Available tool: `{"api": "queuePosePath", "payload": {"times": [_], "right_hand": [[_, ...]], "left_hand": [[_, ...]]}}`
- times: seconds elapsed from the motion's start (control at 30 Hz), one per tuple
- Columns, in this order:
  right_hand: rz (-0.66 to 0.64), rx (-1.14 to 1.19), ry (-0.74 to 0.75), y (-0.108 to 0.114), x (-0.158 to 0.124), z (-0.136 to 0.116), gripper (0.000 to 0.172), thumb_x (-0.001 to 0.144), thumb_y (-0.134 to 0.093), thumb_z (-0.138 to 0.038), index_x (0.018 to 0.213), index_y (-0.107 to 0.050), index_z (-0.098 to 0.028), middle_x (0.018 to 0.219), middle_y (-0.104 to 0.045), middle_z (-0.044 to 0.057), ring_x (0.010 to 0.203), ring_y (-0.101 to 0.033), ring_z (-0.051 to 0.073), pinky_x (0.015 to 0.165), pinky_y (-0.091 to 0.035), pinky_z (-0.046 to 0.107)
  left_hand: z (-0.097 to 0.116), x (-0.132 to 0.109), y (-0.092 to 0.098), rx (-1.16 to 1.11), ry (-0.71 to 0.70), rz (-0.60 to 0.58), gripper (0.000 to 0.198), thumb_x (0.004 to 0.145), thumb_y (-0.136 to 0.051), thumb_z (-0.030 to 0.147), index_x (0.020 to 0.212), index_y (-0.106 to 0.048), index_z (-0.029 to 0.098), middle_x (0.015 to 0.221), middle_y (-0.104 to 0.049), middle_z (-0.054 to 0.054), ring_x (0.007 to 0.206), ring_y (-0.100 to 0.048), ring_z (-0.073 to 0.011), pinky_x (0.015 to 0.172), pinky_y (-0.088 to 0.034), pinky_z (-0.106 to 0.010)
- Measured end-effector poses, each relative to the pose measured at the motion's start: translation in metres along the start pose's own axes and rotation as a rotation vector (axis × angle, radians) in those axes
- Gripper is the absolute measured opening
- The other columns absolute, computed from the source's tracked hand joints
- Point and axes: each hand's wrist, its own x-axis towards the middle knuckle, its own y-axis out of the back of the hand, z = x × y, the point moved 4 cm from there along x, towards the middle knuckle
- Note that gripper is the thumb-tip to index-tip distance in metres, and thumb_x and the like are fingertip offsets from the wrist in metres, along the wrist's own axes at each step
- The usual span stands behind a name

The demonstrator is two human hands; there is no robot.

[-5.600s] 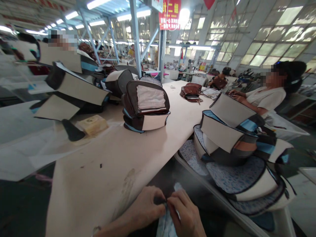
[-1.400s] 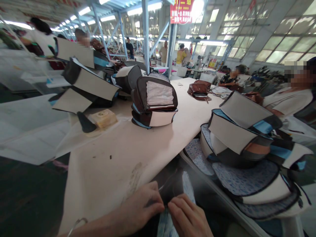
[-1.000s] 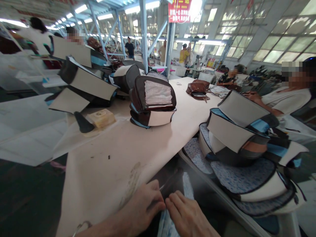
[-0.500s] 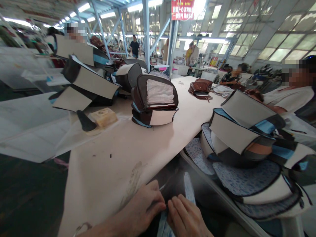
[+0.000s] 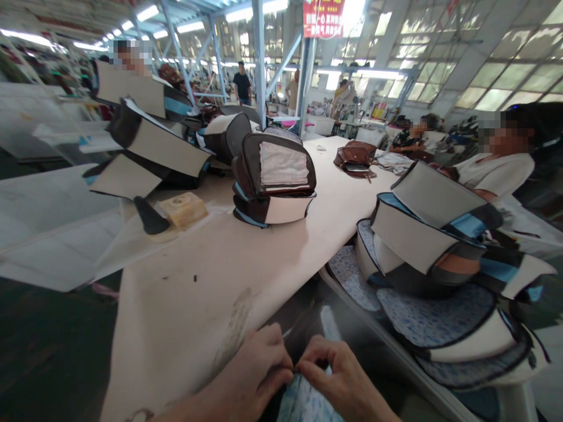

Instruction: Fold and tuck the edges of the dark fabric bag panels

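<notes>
Right hand [image 5: 341,375] has opened out of its curled, knuckles-up pose of half a second ago: thumb and forefinger now form a rounded pinch, and more of the blue-white patterned cloth [image 5: 303,403] shows beneath. Left hand [image 5: 264,366] keeps about the same place, fingers bent, thumb against forefinger. Both grips narrow, meeting almost tip to tip at the upper edge of the cloth; exactly what lies between the tips is too small to tell. Cloth position: bottom of view, below the hands, beside the near edge of the table [image 5: 264,269]. Piled bag pieces [image 5: 417,234] stand to the right, well apart. Judgement on technique: the left pinch should act as the fixed anchor while the right works in small moves close to it, edge kept flat and lightly taut. Likely faults: puckering if pulled unevenly, or the fingertips hiding the edge; tilting the right wrist outward should help sight it.
</notes>
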Motion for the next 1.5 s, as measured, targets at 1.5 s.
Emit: {"api": "queuePosePath", "payload": {"times": [1.5], "right_hand": [[-0.062,0.010,-0.055,-0.004,-0.006,-0.004,0.014,0.078,-0.059,-0.025,0.081,-0.069,-0.015,0.076,-0.063,0.002,0.074,-0.056,0.018,0.067,-0.039,0.029]], "left_hand": [[-0.017,0.004,-0.005,-0.107,0.019,0.111,0.001,0.083,-0.063,0.018,0.082,-0.064,0.018,0.091,-0.052,-0.001,0.090,-0.051,-0.0174,0.081,-0.041,-0.029]]}}
